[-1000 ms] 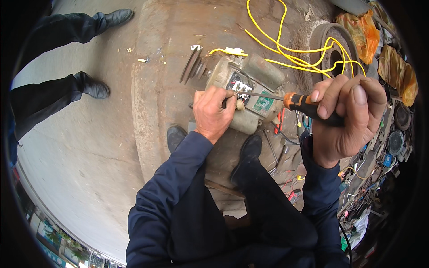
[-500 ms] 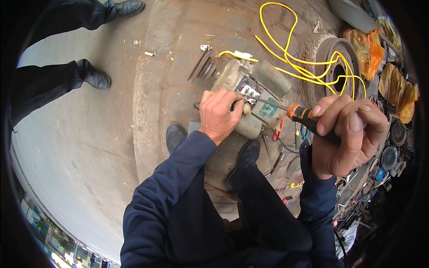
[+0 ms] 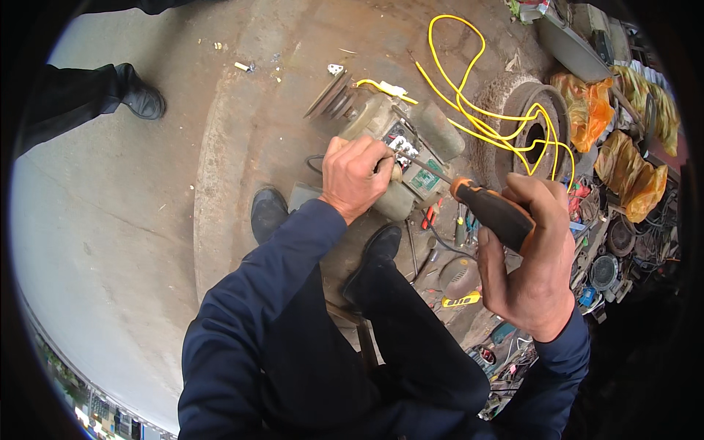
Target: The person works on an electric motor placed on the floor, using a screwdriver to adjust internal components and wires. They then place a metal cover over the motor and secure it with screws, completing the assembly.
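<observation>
My right hand [image 3: 539, 271] holds the orange and black handle of a screwdriver [image 3: 499, 216], its thumb and fingers curved loosely around it. The shaft slants toward the white terminal block [image 3: 403, 148] in the opened connection box of an electric motor [image 3: 392, 194]. My left hand [image 3: 356, 176] is closed in a pinch beside the screwdriver's tip; whatever is between its fingertips is hidden. The motor lies on the floor in front of my feet, with a green nameplate [image 3: 425, 180] on its body and a stepped pulley [image 3: 331, 103] at its left end.
A yellow cable [image 3: 469, 88] loops across the floor to a rusty wheel rim [image 3: 546, 121]. Orange bags [image 3: 587, 110] and piled scrap parts lie at right. Red-handled pliers [image 3: 430, 215] and a yellow tool [image 3: 460, 300] lie near my leg. Another person's shoe [image 3: 141, 94] stands at left.
My right hand has turned and its fingers have shifted on the screwdriver handle, thumb now lower. My left hand keeps its pinch by the motor. The whole view has swung slightly.
</observation>
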Motion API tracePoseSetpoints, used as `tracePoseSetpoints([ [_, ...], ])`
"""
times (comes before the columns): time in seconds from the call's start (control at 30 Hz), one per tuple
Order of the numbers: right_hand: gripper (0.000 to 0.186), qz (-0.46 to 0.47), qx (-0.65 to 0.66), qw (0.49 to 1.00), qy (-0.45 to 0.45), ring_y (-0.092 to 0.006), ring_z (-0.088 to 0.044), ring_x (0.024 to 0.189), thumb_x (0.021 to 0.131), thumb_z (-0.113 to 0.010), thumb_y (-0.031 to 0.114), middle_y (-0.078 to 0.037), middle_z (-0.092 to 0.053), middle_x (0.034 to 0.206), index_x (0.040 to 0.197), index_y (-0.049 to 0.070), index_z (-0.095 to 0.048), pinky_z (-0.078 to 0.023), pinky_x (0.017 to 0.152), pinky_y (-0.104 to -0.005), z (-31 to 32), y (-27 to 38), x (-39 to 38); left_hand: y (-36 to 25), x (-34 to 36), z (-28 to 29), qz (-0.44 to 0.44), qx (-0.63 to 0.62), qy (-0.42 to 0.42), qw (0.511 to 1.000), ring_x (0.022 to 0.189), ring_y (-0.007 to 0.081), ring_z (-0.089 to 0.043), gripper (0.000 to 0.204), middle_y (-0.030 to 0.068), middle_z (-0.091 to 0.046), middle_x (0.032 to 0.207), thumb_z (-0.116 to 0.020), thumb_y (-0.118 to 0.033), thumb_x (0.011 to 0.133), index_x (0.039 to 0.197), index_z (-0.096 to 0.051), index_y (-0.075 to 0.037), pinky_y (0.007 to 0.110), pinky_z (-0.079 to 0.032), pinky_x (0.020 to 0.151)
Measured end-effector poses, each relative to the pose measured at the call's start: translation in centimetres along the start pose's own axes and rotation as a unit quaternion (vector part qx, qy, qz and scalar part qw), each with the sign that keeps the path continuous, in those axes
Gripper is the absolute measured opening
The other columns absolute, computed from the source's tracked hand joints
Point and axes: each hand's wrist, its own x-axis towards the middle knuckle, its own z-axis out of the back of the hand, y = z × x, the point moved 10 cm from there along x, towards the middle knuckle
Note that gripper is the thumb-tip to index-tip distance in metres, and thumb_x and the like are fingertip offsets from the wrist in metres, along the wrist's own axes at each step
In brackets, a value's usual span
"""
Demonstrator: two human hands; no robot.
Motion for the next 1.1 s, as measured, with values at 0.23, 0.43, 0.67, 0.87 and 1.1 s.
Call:
tracePoseSetpoints([
  [0.23,0.059,-0.094,-0.07,0.992,0.037,-0.0318,-0.074,0.073,0.088,-0.089,0.013,-0.02,-0.069,0.097,0.131,-0.006,-0.054,-0.057,0.061,-0.0358,0.3,-1.7,-0.4,0.3,-0.1,0.1,0.002,-0.011,-0.008,1.0,0.068,0.023,-0.064,0.013,-0.0007,-0.067,0.078,-0.079,-0.007,0.08,0.08,-0.068,-0.014,0.036,-0.042,0.072],
  [0.43,0.051,-0.063,-0.067,0.995,0.034,-0.0331,-0.073,0.075,0.086,-0.088,0.01,-0.021,-0.07,0.098,0.125,-0.004,-0.058,-0.057,0.064,-0.0359,0.2,-0.9,0.7,0.4,-0.1,0.0,-0.001,-0.009,-0.008,1.0,0.07,0.0224,-0.066,0.014,-0.0004,-0.066,0.077,-0.079,-0.007,0.08,0.08,-0.067,-0.015,0.036,-0.042,0.073],
  [0.67,0.044,0.036,-0.083,0.995,0.031,-0.0299,-0.068,0.066,0.089,-0.088,0.017,-0.015,-0.071,0.085,0.118,-0.002,-0.062,-0.055,0.061,-0.0355,0.5,0.2,0.9,0.4,-0.2,0.0,-0.002,-0.013,-0.011,1.0,0.072,0.0222,-0.067,0.014,-0.0005,-0.067,0.078,-0.079,-0.007,0.08,0.08,-0.067,-0.014,0.037,-0.042,0.073],
  [0.87,0.035,-0.087,-0.005,0.996,0.023,-0.026,-0.068,0.078,0.09,-0.081,0.007,-0.017,-0.066,0.094,0.116,-0.003,-0.062,-0.055,0.068,-0.0336,0.9,-2.6,0.2,0.4,-0.3,0.0,0.0,-0.017,-0.012,1.0,0.071,0.0223,-0.067,0.013,-0.001,-0.067,0.078,-0.079,-0.007,0.08,0.08,-0.068,-0.015,0.036,-0.042,0.074],
  [1.1,0.054,-0.147,-0.009,0.986,0.08,-0.0287,-0.074,0.082,0.09,-0.085,0.012,-0.019,-0.07,0.1,0.132,-0.004,-0.054,-0.057,0.071,-0.036,-0.3,-3.4,-0.5,0.4,-0.4,0.0,-0.002,-0.012,-0.013,1.0,0.072,0.0224,-0.066,0.013,-0.0012,-0.067,0.078,-0.079,-0.007,0.08,0.081,-0.069,-0.015,0.036,-0.043,0.074],
])
